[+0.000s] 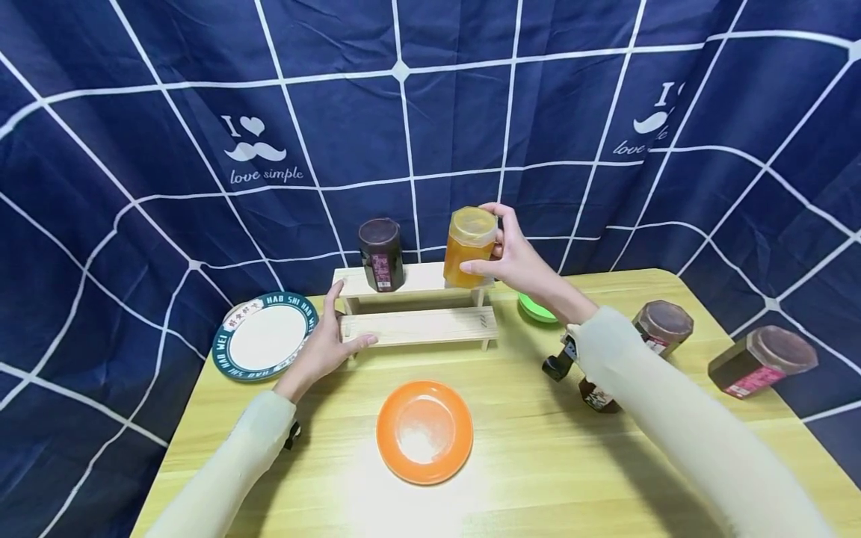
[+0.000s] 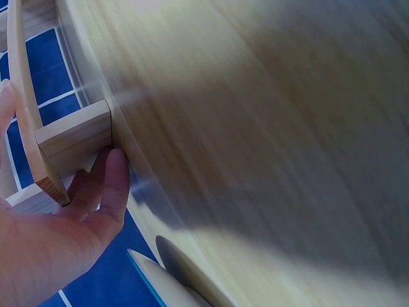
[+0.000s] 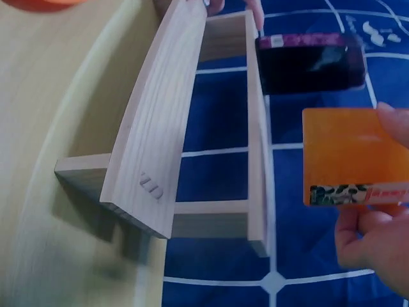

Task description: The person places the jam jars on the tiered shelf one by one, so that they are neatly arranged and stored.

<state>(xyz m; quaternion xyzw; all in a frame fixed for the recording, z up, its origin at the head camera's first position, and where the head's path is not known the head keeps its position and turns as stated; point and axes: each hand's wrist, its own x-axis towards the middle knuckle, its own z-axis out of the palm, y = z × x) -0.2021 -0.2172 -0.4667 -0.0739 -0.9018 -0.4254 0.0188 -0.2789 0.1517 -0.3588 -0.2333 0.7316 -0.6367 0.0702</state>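
Observation:
A two-step wooden shelf (image 1: pixel 417 326) stands at the back of the table. My left hand (image 1: pixel 323 344) grips its left end, the thumb along the lower board and the fingers around the end support, as the left wrist view shows. On the left of the upper board stands a dark jar (image 1: pixel 382 258) with a purple label. My right hand (image 1: pixel 516 258) holds a jar of orange contents (image 1: pixel 463 263) upright between thumb and fingers, over the right end of the upper board. In the right wrist view a gap shows between the orange jar (image 3: pixel 342 150) and the board (image 3: pixel 257 160).
An orange plate (image 1: pixel 425 433) lies in front of the shelf. A white plate with a teal rim (image 1: pixel 267 338) sits at the left. Partly behind my right forearm is a green dish (image 1: pixel 536 308). Several dark jars, one with a pink label (image 1: pixel 760 364), stand at the right.

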